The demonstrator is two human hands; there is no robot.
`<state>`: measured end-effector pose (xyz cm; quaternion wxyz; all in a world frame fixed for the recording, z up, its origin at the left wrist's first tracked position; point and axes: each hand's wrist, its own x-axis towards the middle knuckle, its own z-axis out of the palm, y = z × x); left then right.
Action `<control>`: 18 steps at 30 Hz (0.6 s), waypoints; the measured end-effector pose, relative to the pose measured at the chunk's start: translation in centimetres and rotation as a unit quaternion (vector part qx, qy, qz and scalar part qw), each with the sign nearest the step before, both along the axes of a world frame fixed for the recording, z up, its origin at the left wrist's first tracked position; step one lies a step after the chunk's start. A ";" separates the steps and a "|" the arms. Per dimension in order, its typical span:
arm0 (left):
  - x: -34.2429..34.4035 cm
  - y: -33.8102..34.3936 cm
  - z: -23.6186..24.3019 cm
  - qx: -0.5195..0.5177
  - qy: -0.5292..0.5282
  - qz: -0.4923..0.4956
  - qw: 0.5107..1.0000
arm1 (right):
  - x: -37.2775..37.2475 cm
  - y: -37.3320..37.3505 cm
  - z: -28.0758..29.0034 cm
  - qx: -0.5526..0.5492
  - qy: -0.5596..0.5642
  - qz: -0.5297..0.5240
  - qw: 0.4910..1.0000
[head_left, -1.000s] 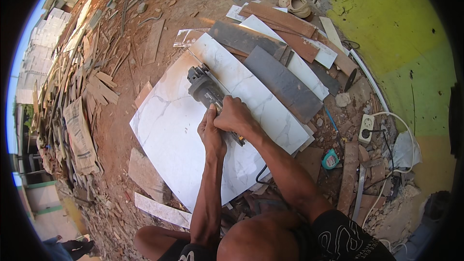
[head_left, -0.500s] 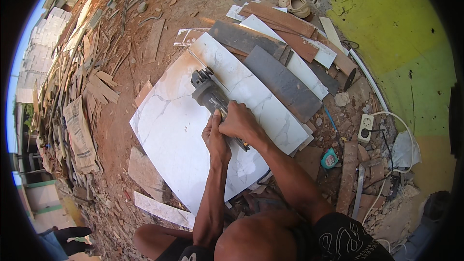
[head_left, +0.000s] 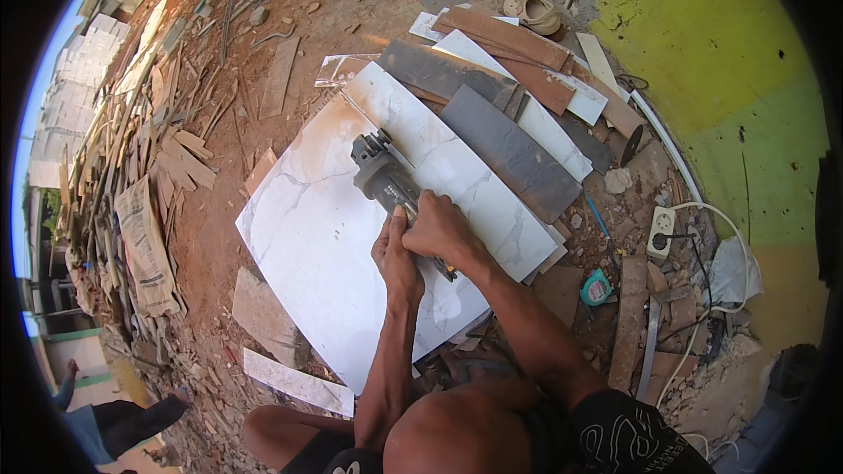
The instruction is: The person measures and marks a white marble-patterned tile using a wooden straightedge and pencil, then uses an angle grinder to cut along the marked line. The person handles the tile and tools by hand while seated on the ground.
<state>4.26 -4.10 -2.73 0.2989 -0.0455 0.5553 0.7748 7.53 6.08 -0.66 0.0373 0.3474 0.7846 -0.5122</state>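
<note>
A dark angle grinder [head_left: 386, 183] rests on a large white marble-patterned tile [head_left: 307, 272], its head pointing away from me. My right hand [head_left: 441, 230] wraps round the grinder's body from above and right. Pressed against the body's left side, my left hand [head_left: 397, 254] grips it with the thumb laid along the top. A straight dark cut line [head_left: 358, 109] runs from the tile's far edge down to the grinder's head. Reddish-brown dust coats the tile left of that line. The disc itself is mostly hidden.
Brown, dark grey and white tile offcuts [head_left: 514, 151] lie right of the tile. A teal tape measure [head_left: 596, 287], a white power strip [head_left: 661, 230] with cords and rubble sit farther right, by a yellow-green wall [head_left: 702, 53]. Wood scraps [head_left: 114, 237] are heaped left; a person [head_left: 132, 421] is lower left.
The grinder and both my hands have shifted slightly toward me and to the right along the cut line. At the lower left, the other person has come farther into view.
</note>
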 end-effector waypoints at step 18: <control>1.9 -0.9 -0.3 0.008 0.000 -0.004 1.000 | 1.8 -0.6 0.5 -0.009 -0.012 -0.002 1.000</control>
